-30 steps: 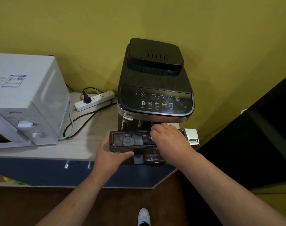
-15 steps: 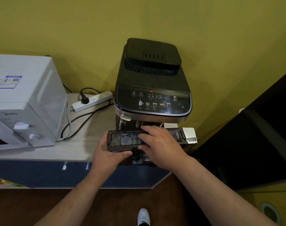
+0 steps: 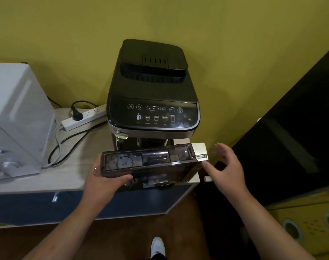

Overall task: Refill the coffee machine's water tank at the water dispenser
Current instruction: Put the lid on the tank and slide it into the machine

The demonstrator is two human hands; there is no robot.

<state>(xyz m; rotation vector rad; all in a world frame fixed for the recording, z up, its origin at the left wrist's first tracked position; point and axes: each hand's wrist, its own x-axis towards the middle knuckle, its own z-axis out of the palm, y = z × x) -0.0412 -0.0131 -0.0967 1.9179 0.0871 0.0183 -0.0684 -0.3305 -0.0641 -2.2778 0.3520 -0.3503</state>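
L hand point(image 3: 103, 182) holds tank point(image 3: 152, 164); R hand point(image 3: 225, 169) open.

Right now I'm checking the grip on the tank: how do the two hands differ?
The left hand is closed around the left end of the water tank, thumb on its front wall; the right hand is open, fingers spread, by the tank's right end. The left bears the tank; the right grips nothing. Both are bare, at tank height.

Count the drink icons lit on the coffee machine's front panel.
5, in one row on the coffee machine's sloped panel, left to right: a jug, three cups, then a tall red glass. None looks hidden.
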